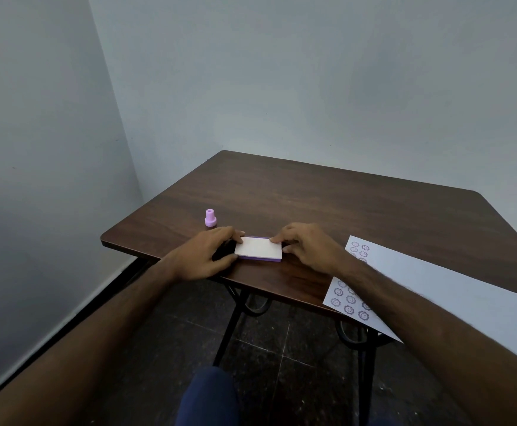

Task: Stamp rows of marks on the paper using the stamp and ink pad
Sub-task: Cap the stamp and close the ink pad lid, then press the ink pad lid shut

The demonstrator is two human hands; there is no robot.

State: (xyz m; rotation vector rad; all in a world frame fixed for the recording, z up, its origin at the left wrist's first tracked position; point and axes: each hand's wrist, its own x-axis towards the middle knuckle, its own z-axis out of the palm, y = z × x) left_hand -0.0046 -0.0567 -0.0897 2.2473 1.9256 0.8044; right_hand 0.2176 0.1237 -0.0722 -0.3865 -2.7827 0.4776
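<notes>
Dark wood-grain table (312, 204), rounded corners, black metal legs. Flat rectangular ink pad (258, 248), white lid over purple base, near front edge. Left hand (208, 256) gripping pad's left end, thumb and fingers pinching it. Right hand (304, 245) pinching right end, fingertips on lid. Small lilac plastic stamp (210, 218) upright just behind left hand. White paper (435, 290) at right, overhanging front edge, rows of purple scalloped round marks (349, 299).
</notes>
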